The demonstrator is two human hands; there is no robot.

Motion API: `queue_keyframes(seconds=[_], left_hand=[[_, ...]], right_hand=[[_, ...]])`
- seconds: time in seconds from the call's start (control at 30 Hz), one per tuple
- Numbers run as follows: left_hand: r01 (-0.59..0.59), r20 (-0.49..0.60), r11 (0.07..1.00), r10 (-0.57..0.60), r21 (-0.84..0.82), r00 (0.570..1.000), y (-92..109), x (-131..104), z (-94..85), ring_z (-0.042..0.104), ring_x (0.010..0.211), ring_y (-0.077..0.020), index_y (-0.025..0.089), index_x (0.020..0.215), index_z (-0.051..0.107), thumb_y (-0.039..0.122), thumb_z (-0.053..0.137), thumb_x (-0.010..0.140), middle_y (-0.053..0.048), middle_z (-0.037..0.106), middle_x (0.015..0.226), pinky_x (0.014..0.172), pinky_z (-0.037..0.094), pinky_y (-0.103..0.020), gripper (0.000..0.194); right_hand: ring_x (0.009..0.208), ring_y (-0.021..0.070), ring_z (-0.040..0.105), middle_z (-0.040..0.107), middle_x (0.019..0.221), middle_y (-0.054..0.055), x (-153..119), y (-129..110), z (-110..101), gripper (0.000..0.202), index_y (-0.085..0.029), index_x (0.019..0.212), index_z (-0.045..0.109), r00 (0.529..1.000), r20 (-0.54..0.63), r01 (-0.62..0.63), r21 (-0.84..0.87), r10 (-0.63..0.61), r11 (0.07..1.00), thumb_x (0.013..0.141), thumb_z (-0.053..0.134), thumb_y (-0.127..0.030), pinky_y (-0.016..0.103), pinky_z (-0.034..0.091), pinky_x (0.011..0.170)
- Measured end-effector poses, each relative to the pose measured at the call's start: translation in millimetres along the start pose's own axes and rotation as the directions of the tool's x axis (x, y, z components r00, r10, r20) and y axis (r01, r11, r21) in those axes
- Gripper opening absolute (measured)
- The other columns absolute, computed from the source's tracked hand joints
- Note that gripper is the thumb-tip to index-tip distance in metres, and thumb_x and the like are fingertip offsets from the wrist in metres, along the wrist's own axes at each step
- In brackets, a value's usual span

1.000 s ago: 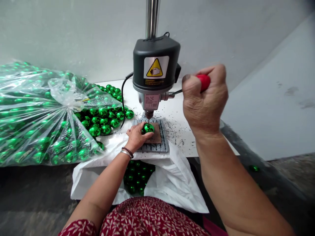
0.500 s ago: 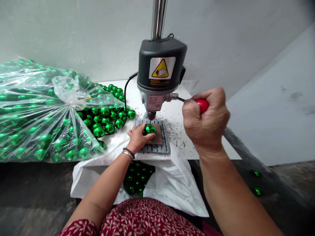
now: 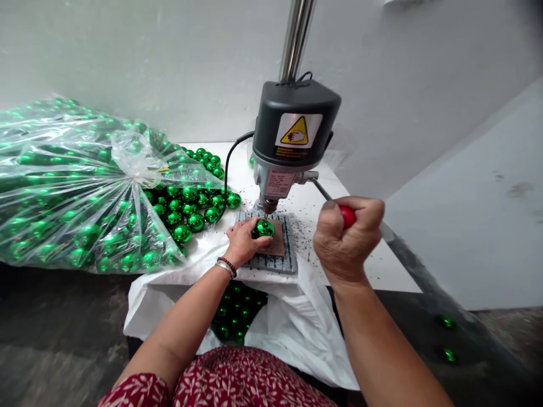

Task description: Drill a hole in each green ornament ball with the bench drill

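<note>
My left hand [image 3: 246,240] grips a shiny green ball [image 3: 266,228] from its left and near side, thumb and fingers around it. The ball rests on a brown board [image 3: 277,244] over the slotted metal base [image 3: 288,263] of a drill press [image 3: 297,121]. Above the ball is the chuck [image 3: 270,206], its thin bit at the ball's top; whether it has gone in I cannot tell. On the right, my right hand [image 3: 350,237] is closed round the red knob [image 3: 348,216] of the press's feed lever [image 3: 321,190].
A clear plastic bag [image 3: 85,198] full of green balls lies on the left, with loose balls [image 3: 195,221] beside it. Dark shavings dot the white table [image 3: 339,183]. A white sack [image 3: 297,322] holding more balls hangs at the front edge. Two balls [image 3: 448,355] lie on the floor at right.
My right hand has pulled the feed lever's red knob downward. My left hand still holds the ball under the bit. The whole view has shifted and tilted slightly.
</note>
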State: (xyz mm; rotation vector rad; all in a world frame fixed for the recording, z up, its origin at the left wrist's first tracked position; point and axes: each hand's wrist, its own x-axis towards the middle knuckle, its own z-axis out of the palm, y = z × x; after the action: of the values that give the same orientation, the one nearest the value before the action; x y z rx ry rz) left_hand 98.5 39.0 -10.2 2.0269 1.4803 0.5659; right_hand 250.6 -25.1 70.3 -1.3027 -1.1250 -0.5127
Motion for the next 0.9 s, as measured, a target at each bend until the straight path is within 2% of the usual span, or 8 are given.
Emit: queue_keyframes(seconds=[0.23, 0.33, 0.47, 0.53, 0.57, 0.63, 0.8, 0.9], left_hand=[[0.013, 0.017, 1.000, -0.013, 0.010, 1.000, 2, -1, -2.4, 0.056, 0.125, -0.0324, 0.028, 0.133, 0.066, 0.042, 0.075, 0.083, -0.008, 0.072, 0.120, 0.110, 0.035, -0.050, 0.053], [0.019, 0.007, 1.000, -0.019, 0.015, 1.000, 2, -1, -2.2, 0.057, 0.124, -0.0336, 0.029, 0.132, 0.067, 0.042, 0.077, 0.081, -0.008, 0.073, 0.118, 0.108, 0.037, -0.049, 0.053], [0.005, -0.001, 1.000, -0.005, -0.003, 1.000, 3, 1, -2.4, 0.061, 0.117, -0.0324, 0.026, 0.126, 0.070, 0.040, 0.079, 0.078, -0.007, 0.075, 0.111, 0.104, 0.042, -0.047, 0.051], [-0.020, -0.004, 0.998, 0.020, -0.066, 1.000, 2, 0, -3.5, 0.064, 0.111, -0.0298, 0.025, 0.123, 0.070, 0.037, 0.080, 0.077, -0.005, 0.075, 0.106, 0.102, 0.045, -0.043, 0.049], [-0.039, -0.007, 0.993, 0.038, -0.109, 0.999, 0, -2, -4.7, 0.065, 0.109, -0.0283, 0.024, 0.122, 0.070, 0.035, 0.079, 0.077, -0.004, 0.076, 0.105, 0.100, 0.046, -0.042, 0.048], [-0.080, -0.008, 0.978, 0.080, -0.191, 0.997, -5, -8, -8.5, 0.067, 0.105, -0.0263, 0.023, 0.122, 0.069, 0.033, 0.079, 0.076, -0.004, 0.076, 0.105, 0.098, 0.049, -0.040, 0.048], [-0.198, 0.103, 0.950, 0.228, -0.243, 0.968, -33, -37, -27.6, 0.064, 0.120, -0.0293, 0.023, 0.127, 0.069, 0.034, 0.081, 0.073, -0.009, 0.073, 0.126, 0.110, 0.045, -0.045, 0.057], [-0.207, 0.038, 0.949, 0.222, -0.238, 0.974, -52, -47, -44.1, 0.065, 0.121, -0.0270, 0.025, 0.130, 0.068, 0.036, 0.074, 0.081, -0.010, 0.070, 0.134, 0.111, 0.047, -0.044, 0.051]], right_hand=[[0.065, 0.0077, 0.053, 0.057, 0.073, -0.001, -21, 11, 3, 0.019, -0.019, 0.087, 0.052, 1.000, 0.012, 0.014, 0.064, -0.015, 0.998, 0.090, 0.056, -0.037, 0.023, 0.046, 0.062], [0.063, 0.0074, 0.052, 0.055, 0.072, -0.001, -20, 10, 3, 0.020, -0.018, 0.086, 0.051, 1.000, 0.006, 0.022, 0.078, -0.022, 0.997, 0.090, 0.054, -0.038, 0.022, 0.044, 0.060], [0.063, 0.0059, 0.048, 0.053, 0.072, -0.002, 21, -6, 6, 0.023, -0.017, 0.085, 0.052, 0.999, -0.028, -0.020, 0.069, 0.022, 0.997, 0.090, 0.053, -0.040, 0.021, 0.040, 0.059], [0.059, 0.0043, 0.041, 0.049, 0.068, -0.003, 51, -16, 9, 0.025, -0.016, 0.082, 0.051, 0.993, 0.049, -0.106, 0.067, 0.103, 0.992, 0.089, 0.054, -0.040, 0.020, 0.036, 0.058], [0.058, 0.0035, 0.039, 0.047, 0.067, -0.005, 65, -21, 10, 0.023, -0.016, 0.082, 0.051, 0.979, 0.128, -0.168, 0.067, 0.158, 0.984, 0.088, 0.056, -0.037, 0.020, 0.036, 0.059], [0.058, 0.0028, 0.034, 0.044, 0.064, -0.007, 85, -27, 12, 0.018, -0.015, 0.080, 0.050, 0.957, 0.184, -0.235, 0.036, 0.224, 0.971, 0.086, 0.058, -0.030, 0.020, 0.036, 0.062], [0.061, 0.0041, 0.036, 0.047, 0.065, -0.005, 92, -30, 15, 0.015, -0.016, 0.078, 0.049, 0.948, 0.146, -0.288, 0.007, 0.284, 0.958, 0.082, 0.063, -0.020, 0.023, 0.034, 0.063], [0.062, 0.0047, 0.039, 0.050, 0.068, -0.004, 87, -26, 17, 0.014, -0.016, 0.078, 0.049, 0.952, 0.113, -0.288, 0.009, 0.285, 0.958, 0.081, 0.062, -0.017, 0.024, 0.035, 0.065]])
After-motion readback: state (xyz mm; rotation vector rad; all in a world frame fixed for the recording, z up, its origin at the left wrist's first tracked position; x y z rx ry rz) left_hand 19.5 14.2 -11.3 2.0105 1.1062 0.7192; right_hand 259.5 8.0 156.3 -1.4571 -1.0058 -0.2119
